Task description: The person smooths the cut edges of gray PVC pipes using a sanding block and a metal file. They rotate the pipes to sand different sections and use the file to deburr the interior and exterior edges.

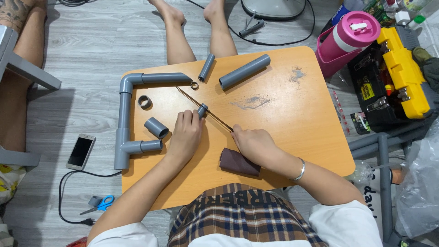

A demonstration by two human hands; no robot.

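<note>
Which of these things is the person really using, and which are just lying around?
In use:
left hand on small grey pipe piece
right hand holding thin brown rod

Lying about:
long grey plastic pipe
bent grey pipe frame
brown sandpaper roll
white smartphone
blue-handled scissors
pink bottle
yellow toolbox

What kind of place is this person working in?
Probably a room at home used as a makeshift workshop: a low wooden table on a grey plank floor, cut grey pipe pieces, and a yellow toolbox.
</note>
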